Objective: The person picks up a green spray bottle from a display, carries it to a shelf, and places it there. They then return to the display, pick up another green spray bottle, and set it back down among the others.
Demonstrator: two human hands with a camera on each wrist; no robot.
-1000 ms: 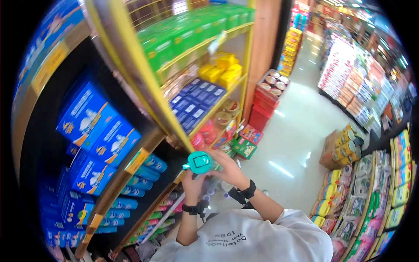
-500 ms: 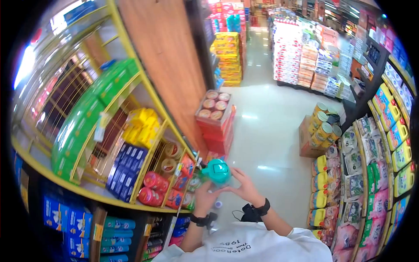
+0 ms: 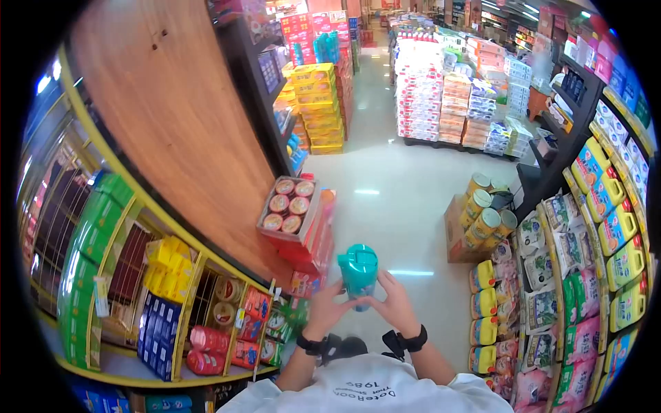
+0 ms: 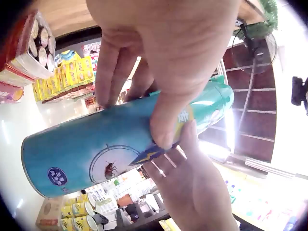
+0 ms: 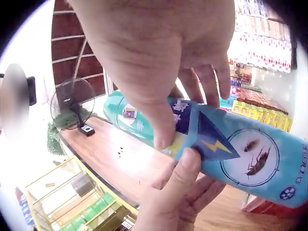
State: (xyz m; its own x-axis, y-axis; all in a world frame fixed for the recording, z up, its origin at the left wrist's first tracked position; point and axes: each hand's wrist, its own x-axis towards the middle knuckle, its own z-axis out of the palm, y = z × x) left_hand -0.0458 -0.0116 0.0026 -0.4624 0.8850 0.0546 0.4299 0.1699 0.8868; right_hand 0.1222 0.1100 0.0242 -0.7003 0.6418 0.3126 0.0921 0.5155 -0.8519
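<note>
In the head view an insecticide spray can [image 3: 360,270] with a green cap stands in front of the person's chest between both hands. The left hand [image 3: 328,305] holds its left side and the right hand [image 3: 392,304] its right side, the two thumbs close together on the near face. Seen from the left wrist, the blue can [image 4: 96,149] carries a cockroach picture in a target ring, and fingers reach behind it. In the right wrist view the label [image 5: 216,144] shows a yellow lightning bolt, with both thumbs pressing near the cap end.
At the left, a yellow-framed shelf [image 3: 189,313] holds boxes and red tubs. A red stack topped by a box of round tubs [image 3: 289,206] stands before a wooden panel [image 3: 151,103]. Yellow cans in a carton [image 3: 475,224] and packed shelves [image 3: 585,275] line the right, along a pale aisle floor [image 3: 375,179].
The view has swung right, from the left shelves to the aisle. Both hands still hold the can, which has tilted so that its blue side shows below the cap.
</note>
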